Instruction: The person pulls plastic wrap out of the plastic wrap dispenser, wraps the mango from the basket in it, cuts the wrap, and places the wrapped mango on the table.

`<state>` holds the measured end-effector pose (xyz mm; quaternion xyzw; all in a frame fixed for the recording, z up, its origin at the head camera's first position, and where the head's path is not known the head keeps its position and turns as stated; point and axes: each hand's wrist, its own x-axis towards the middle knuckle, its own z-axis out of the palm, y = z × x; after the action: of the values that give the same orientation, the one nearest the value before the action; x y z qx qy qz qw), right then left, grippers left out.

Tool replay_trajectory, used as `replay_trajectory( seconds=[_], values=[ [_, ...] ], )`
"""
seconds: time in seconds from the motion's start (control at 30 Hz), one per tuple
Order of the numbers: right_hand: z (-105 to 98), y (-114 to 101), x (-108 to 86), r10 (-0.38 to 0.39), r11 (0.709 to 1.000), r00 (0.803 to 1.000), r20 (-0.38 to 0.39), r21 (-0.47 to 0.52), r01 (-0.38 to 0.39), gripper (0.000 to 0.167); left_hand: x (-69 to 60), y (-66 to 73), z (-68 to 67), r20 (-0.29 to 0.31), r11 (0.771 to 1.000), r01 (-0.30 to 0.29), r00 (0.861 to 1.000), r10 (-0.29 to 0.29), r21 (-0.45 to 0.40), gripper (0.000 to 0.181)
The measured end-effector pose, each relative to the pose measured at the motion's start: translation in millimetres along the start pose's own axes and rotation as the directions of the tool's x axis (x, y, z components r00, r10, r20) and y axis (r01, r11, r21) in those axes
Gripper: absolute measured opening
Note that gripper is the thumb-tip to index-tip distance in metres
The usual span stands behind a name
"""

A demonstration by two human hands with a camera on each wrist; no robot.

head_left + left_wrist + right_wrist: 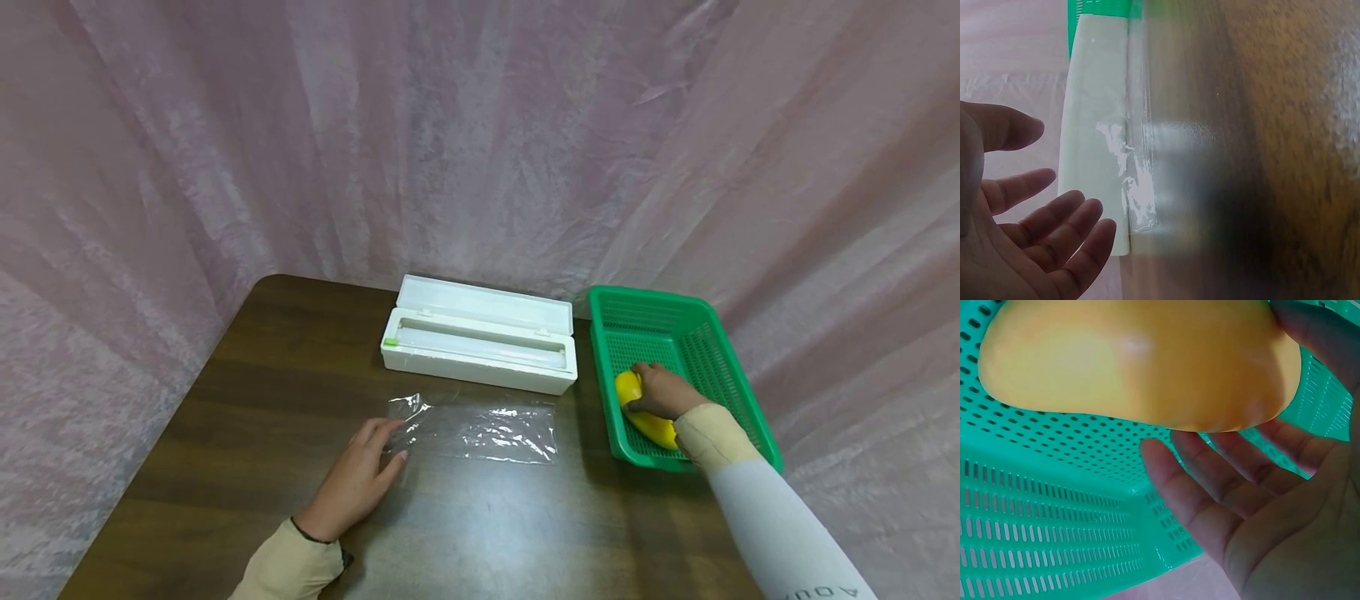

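In the green basket (731,375), my right hand (667,393) grips a yellow object (652,429); more yellow shows beyond the thumb, and I cannot tell if it is one piece or two. The right wrist view has the smooth, rounded yellow object (1135,362) between the thumb and fingers of my right hand (1272,506). My left hand (352,483) has loosely spread fingers at the left end of a clear plastic sheet (510,429); contact is unclear. Nothing is between the fingers of my left hand (1029,212) in the left wrist view.
Behind the plastic sheet stands a long white box (476,375) with its lid (483,304) raised and a pale roll (480,346) inside. The basket is right of the box on the brown wooden table (247,400). A pink curtain (480,142) hangs behind.
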<state>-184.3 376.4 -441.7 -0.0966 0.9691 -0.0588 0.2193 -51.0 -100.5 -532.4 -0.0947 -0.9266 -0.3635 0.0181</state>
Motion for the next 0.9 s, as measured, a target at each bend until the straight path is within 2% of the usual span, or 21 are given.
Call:
replay_trajectory(
  seconds=[0.33, 0.53, 0.9],
  values=[
    [0.3, 3.3, 3.7, -0.029, 1.000, 1.000, -0.003, 0.001, 0.029, 0.077, 1.8, 0.3, -3.0, 0.014, 1.000, 0.018, 1.000, -0.018, -0.006, 0.047],
    [-5.8, 4.8, 1.4, -0.017, 1.000, 1.000, -0.025, 0.007, 0.017, 0.078, 3.4, 0.8, -3.6, 0.019, 0.999, 0.031, 0.999, -0.030, -0.010, 0.047],
    [-10.9, 9.8, -2.0, -0.015, 0.999, 0.993, -0.118, 0.044, 0.020, 0.078, 6.5, 0.1, -3.1, -0.012, 1.000, -0.022, 1.000, 0.022, 0.018, 0.048]
  ],
)
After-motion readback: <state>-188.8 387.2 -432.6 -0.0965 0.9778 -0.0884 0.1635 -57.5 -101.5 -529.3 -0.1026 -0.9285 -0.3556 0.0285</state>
